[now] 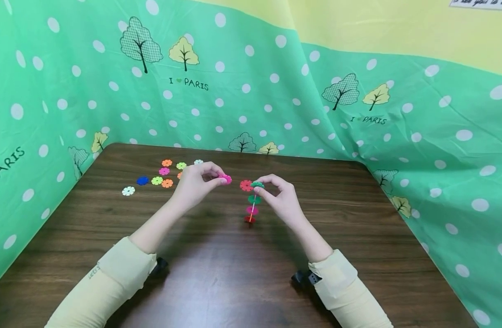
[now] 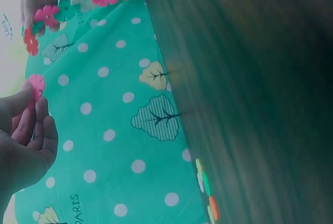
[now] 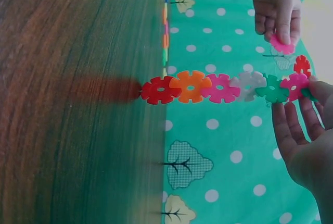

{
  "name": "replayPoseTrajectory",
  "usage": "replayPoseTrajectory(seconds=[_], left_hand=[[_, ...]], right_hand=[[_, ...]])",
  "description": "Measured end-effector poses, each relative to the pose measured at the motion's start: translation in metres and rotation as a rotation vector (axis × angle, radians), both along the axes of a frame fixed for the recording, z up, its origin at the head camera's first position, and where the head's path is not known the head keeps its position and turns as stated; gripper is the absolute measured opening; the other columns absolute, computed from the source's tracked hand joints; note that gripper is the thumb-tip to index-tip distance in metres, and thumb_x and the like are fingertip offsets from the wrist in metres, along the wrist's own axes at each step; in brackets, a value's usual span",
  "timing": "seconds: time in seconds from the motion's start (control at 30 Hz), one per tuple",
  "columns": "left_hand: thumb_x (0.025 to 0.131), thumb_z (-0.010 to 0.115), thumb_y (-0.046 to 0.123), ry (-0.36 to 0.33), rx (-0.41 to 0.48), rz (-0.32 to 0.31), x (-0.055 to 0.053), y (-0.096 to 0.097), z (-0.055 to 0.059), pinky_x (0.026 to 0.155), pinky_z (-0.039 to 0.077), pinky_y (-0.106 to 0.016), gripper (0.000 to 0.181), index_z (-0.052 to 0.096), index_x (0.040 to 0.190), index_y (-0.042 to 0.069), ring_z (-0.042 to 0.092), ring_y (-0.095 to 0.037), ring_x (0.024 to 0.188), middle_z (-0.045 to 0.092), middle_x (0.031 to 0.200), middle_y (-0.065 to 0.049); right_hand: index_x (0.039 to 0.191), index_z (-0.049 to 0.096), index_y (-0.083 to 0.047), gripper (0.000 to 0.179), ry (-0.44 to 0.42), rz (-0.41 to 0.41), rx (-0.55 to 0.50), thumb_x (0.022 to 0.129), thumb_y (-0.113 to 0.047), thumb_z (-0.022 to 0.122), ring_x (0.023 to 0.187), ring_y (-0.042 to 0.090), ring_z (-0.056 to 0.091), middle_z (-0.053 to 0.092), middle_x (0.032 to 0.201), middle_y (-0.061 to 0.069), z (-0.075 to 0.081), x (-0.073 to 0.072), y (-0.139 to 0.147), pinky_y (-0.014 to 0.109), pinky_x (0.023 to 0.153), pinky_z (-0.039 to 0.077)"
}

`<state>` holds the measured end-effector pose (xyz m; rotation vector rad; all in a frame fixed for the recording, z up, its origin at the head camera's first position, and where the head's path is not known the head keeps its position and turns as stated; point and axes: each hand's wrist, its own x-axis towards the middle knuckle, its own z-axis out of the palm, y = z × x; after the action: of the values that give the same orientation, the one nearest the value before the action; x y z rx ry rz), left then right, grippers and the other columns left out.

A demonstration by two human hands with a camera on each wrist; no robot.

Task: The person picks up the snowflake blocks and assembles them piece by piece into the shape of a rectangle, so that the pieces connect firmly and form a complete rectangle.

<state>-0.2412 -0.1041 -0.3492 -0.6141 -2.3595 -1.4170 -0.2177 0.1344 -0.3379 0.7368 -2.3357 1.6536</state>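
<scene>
In the head view my left hand (image 1: 193, 184) pinches a pink flower-shaped interlocking disc (image 1: 225, 179) between thumb and fingers. To its right, my right hand (image 1: 282, 200) grips the green disc (image 1: 257, 184) at the top of an upright chain of slotted discs. Seen from the right wrist, the chain runs from a red disc (image 3: 160, 89) at the table end through orange (image 3: 190, 87), pink, white, green and pink discs to the fingers. A red disc (image 1: 245, 185) juts out sideways at the top, toward the left hand. A gap separates the held pink disc from it.
Several loose discs lie on the dark wooden table (image 1: 242, 282) at the back left, among them a blue one (image 1: 142, 181), a white one (image 1: 128, 191) and an orange one (image 1: 167, 183). A green dotted cloth (image 1: 234, 91) hangs behind the table and along its sides.
</scene>
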Motion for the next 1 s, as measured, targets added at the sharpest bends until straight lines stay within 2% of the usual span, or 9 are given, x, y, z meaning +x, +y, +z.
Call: replayPoseTrajectory(seconds=[0.07,0.27,0.43,0.53,0.73,0.9,1.0], left_hand=[[0.077,0.078,0.019,0.007,0.03,-0.009,0.002,0.003,-0.002,0.063,0.054,-0.024,0.011,0.069,0.083,0.015,0.066,-0.005,0.068,0.073,0.082,0.004],[0.077,0.078,0.018,0.031,0.073,0.008,0.008,0.01,-0.004,0.063,0.054,-0.023,0.011,0.069,0.083,0.014,0.067,-0.005,0.07,0.073,0.082,0.003],[0.077,0.078,0.019,0.032,0.073,0.018,0.012,0.015,-0.006,0.065,0.054,-0.024,0.012,0.07,0.083,0.013,0.067,-0.006,0.07,0.073,0.082,0.002],[0.076,0.079,0.019,0.037,0.077,0.015,0.013,0.018,-0.007,0.067,0.055,-0.025,0.013,0.07,0.084,0.012,0.067,-0.007,0.071,0.072,0.081,0.001],[0.077,0.078,0.019,0.066,0.089,0.01,0.014,0.023,-0.009,0.069,0.055,-0.025,0.013,0.069,0.084,0.012,0.067,-0.008,0.071,0.072,0.081,0.0],[0.077,0.078,0.017,0.071,0.101,0.01,0.016,0.026,-0.008,0.068,0.055,-0.025,0.011,0.07,0.083,0.011,0.066,-0.007,0.069,0.072,0.081,0.001],[0.076,0.078,0.017,0.08,0.104,0.013,0.017,0.028,-0.008,0.067,0.055,-0.024,0.012,0.071,0.083,0.011,0.065,-0.007,0.069,0.072,0.081,0.001]], right_hand=[[0.098,0.065,0.004,0.014,0.0,0.006,0.003,0.085,-0.002,0.068,0.075,0.028,0.065,0.066,0.094,0.018,0.0,0.0,0.001,0.026,0.069,0.056],[0.098,0.065,0.004,0.014,-0.001,0.026,0.003,0.085,-0.001,0.067,0.077,0.046,0.063,0.066,0.095,0.019,0.0,0.0,0.001,0.026,0.069,0.056],[0.097,0.064,0.004,0.014,0.001,0.031,-0.008,0.085,-0.001,0.067,0.077,0.047,0.063,0.065,0.094,0.02,0.001,0.001,0.001,0.029,0.069,0.057],[0.098,0.065,0.004,0.014,0.013,0.028,0.001,0.084,-0.001,0.068,0.077,0.043,0.064,0.066,0.094,0.019,0.002,0.001,0.0,0.03,0.07,0.057],[0.101,0.068,0.003,0.019,0.033,0.03,0.023,0.084,-0.003,0.069,0.085,0.024,0.066,0.068,0.099,0.016,0.002,0.002,0.001,0.03,0.073,0.056],[0.098,0.069,0.008,0.017,0.033,0.055,0.02,0.084,-0.001,0.068,0.086,0.012,0.065,0.067,0.102,0.021,0.003,0.002,0.003,0.024,0.075,0.055],[0.097,0.069,0.009,0.016,0.043,0.063,0.024,0.084,-0.001,0.068,0.086,0.01,0.065,0.066,0.101,0.023,0.003,0.002,0.004,0.022,0.075,0.055]])
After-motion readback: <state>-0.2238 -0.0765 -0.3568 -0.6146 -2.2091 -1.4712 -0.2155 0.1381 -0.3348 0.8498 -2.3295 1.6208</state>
